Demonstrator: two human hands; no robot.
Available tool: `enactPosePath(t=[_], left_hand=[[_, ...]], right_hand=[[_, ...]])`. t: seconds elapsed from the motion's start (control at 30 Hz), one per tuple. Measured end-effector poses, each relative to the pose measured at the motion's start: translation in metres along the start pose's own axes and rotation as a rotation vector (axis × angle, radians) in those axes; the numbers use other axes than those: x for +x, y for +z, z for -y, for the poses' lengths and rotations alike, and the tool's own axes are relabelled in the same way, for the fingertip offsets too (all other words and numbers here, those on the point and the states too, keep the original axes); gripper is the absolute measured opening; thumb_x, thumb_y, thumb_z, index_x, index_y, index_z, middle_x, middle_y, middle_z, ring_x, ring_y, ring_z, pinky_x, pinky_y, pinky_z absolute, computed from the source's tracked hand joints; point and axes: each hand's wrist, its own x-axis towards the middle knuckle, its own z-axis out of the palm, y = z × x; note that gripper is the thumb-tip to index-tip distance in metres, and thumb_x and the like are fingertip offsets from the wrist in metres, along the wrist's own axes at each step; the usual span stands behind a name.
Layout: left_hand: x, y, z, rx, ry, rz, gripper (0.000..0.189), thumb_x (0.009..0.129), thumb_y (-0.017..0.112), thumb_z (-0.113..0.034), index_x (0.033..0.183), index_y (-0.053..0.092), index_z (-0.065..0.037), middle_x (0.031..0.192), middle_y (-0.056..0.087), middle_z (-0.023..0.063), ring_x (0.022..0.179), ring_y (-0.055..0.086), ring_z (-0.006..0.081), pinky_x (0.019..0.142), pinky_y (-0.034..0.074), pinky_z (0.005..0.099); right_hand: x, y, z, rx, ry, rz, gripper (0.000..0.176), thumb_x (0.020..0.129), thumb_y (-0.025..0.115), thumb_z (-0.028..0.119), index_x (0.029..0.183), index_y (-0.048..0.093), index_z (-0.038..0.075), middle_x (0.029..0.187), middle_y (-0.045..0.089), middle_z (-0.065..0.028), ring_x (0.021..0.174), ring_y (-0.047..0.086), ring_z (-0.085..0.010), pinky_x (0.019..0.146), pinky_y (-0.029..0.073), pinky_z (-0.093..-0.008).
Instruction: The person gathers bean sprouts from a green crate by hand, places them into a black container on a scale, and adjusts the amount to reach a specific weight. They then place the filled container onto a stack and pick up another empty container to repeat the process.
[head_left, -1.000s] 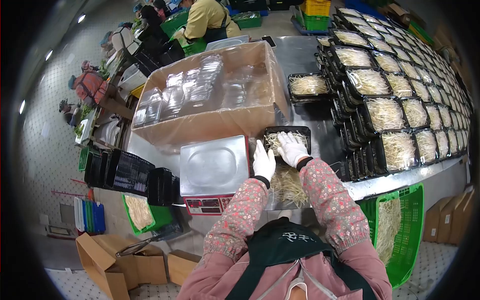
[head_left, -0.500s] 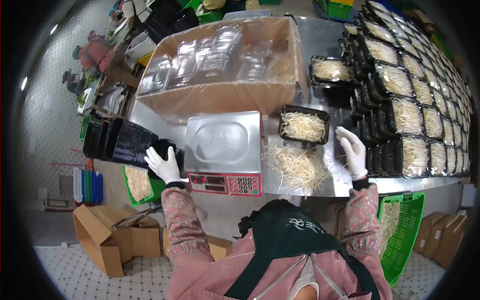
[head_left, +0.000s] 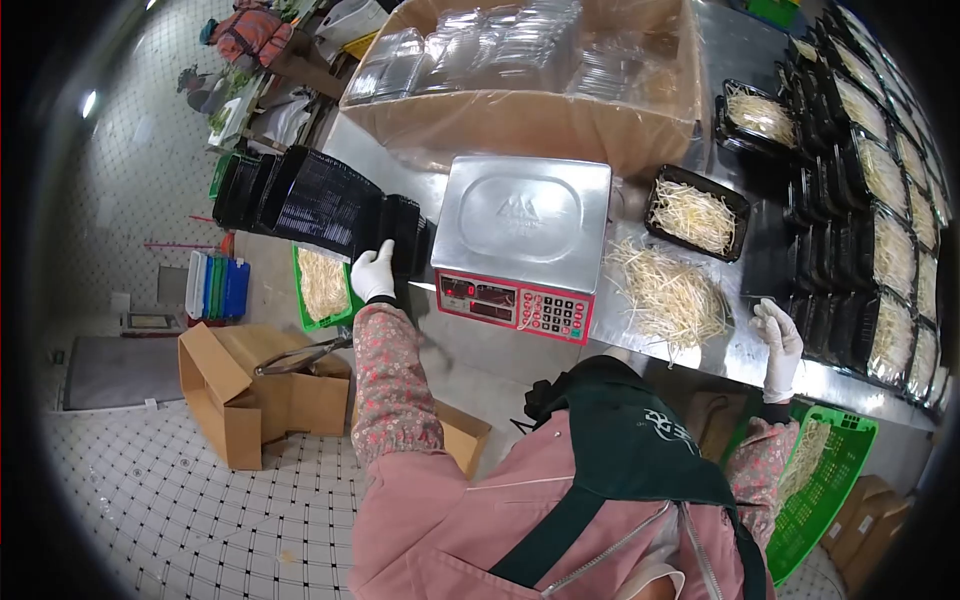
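My left hand point(head_left: 373, 273), in a white glove, is at the near edge of a small stack of black plastic trays point(head_left: 402, 232), its thumb on the edge and its other fingers partly hidden. My right hand point(head_left: 778, 345), also gloved, is by the table's front edge, fingers loosely curled and apart with nothing in them. Between the hands sit a scale point(head_left: 522, 215) with a bare pan and a red display panel, and a loose pile of bean sprouts point(head_left: 668, 300). Behind the pile lies a black tray filled with sprouts point(head_left: 695, 218).
A cardboard box point(head_left: 520, 125) of clear plastic lids stands behind the scale. Stacked filled trays point(head_left: 885, 250) line the right side. More black trays point(head_left: 320, 205) lean at the left. Green crates point(head_left: 825, 470) of sprouts stand below the table. Another person point(head_left: 255, 40) is at far left.
The view has turned and shifted, so the table appears farther right. My left hand has closed from spread fingers onto the black tray stack. My right hand has drawn back toward the table edge, fingers curling.
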Motion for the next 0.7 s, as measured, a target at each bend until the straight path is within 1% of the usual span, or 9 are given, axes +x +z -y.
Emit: enactPosePath(t=[0.1, 0.2, 0.27, 0.33, 0.37, 0.43, 0.47, 0.53, 0.7], left_hand=[[0.012, -0.013, -0.006, -0.279, 0.038, -0.181, 0.041, 0.084, 0.073, -0.041, 0.076, 0.068, -0.001, 0.064, 0.062, 0.0112, 0.058, 0.052, 0.0236, 0.062, 0.043, 0.0394], [-0.027, -0.063, -0.104, -0.51, 0.115, -0.192, 0.037, 0.093, 0.066, -0.03, 0.078, 0.063, 0.004, 0.065, 0.058, 0.0068, 0.057, 0.044, 0.0189, 0.059, 0.042, 0.0364], [-0.037, -0.045, -0.134, -0.64, 0.414, -0.302, 0.028, 0.093, 0.065, -0.021, 0.086, 0.062, 0.006, 0.071, 0.061, 0.01, 0.058, 0.046, 0.0208, 0.06, 0.044, 0.0372], [-0.078, -0.031, -0.169, -0.629, 0.478, 0.046, 0.02, 0.09, 0.068, -0.011, 0.091, 0.062, 0.008, 0.079, 0.065, 0.0159, 0.064, 0.054, 0.0254, 0.065, 0.047, 0.0368], [-0.116, -0.038, -0.206, -0.611, 0.848, 0.081, 0.015, 0.087, 0.069, -0.004, 0.095, 0.063, 0.008, 0.084, 0.066, 0.0183, 0.074, 0.06, 0.0292, 0.071, 0.049, 0.0365], [-0.192, -0.027, -0.258, -0.742, 1.307, 0.383, 0.022, 0.078, 0.07, -0.001, 0.1, 0.068, -0.001, 0.09, 0.065, 0.0133, 0.086, 0.063, 0.0306, 0.077, 0.05, 0.0404], [-0.222, -0.024, -0.278, -0.612, 1.52, 0.598, 0.026, 0.073, 0.071, -0.005, 0.099, 0.068, -0.005, 0.091, 0.066, 0.0101, 0.088, 0.062, 0.0294, 0.082, 0.048, 0.0417], [-0.289, 0.022, -0.3, -0.642, 1.785, 0.862, 0.023, 0.074, 0.069, -0.01, 0.097, 0.067, -0.008, 0.088, 0.064, 0.0072, 0.086, 0.061, 0.027, 0.087, 0.046, 0.0407], [-0.353, 0.154, -0.337, -0.373, 2.008, 0.826, 0.017, 0.077, 0.06, -0.013, 0.093, 0.065, -0.009, 0.082, 0.062, 0.0094, 0.084, 0.059, 0.0292, 0.091, 0.042, 0.0462]], right_hand=[[-0.013, -0.004, 0.005, -0.039, 0.031, -0.038, 0.031, 0.098, 0.057, 0.013, 0.125, 0.06, -0.002, 0.117, 0.066, -0.011, 0.1, 0.064, -0.0148, 0.088, 0.051, -0.0266], [-0.029, -0.007, 0.014, -0.065, 0.051, -0.116, 0.032, 0.097, 0.058, 0.012, 0.125, 0.06, -0.002, 0.114, 0.067, -0.01, 0.093, 0.064, -0.0123, 0.085, 0.05, -0.0248], [-0.036, -0.008, 0.012, -0.032, 0.04, -0.172, 0.032, 0.096, 0.059, 0.013, 0.124, 0.06, -0.002, 0.11, 0.068, -0.0092, 0.091, 0.063, -0.0107, 0.082, 0.049, -0.0232], [-0.043, -0.008, 0.014, 0.033, 0.037, -0.191, 0.031, 0.096, 0.059, 0.013, 0.123, 0.061, -0.002, 0.108, 0.069, -0.0085, 0.091, 0.063, -0.0102, 0.081, 0.049, -0.0225], [-0.047, -0.011, 0.01, 0.048, 0.021, -0.206, 0.031, 0.096, 0.06, 0.014, 0.122, 0.061, -0.002, 0.108, 0.069, -0.008, 0.091, 0.064, -0.0112, 0.082, 0.049, -0.0232], [-0.056, -0.019, -0.002, 0.05, -0.014, -0.258, 0.031, 0.096, 0.06, 0.015, 0.121, 0.062, -0.004, 0.108, 0.069, -0.0097, 0.094, 0.065, -0.0139, 0.085, 0.05, -0.0263], [-0.062, -0.025, -0.006, 0.054, -0.031, -0.28, 0.033, 0.096, 0.06, 0.016, 0.122, 0.061, -0.004, 0.108, 0.07, -0.0104, 0.094, 0.066, -0.0147, 0.086, 0.05, -0.0271], [-0.074, -0.045, -0.021, 0.054, -0.018, -0.322, 0.029, 0.096, 0.06, 0.012, 0.12, 0.062, -0.004, 0.11, 0.069, -0.0109, 0.1, 0.064, -0.0154, 0.089, 0.05, -0.0297], [-0.117, -0.086, -0.063, 0.049, 0.016, -0.533, 0.027, 0.095, 0.059, 0.008, 0.119, 0.063, -0.003, 0.112, 0.068, -0.0095, 0.101, 0.063, -0.0148, 0.091, 0.049, -0.0279]])
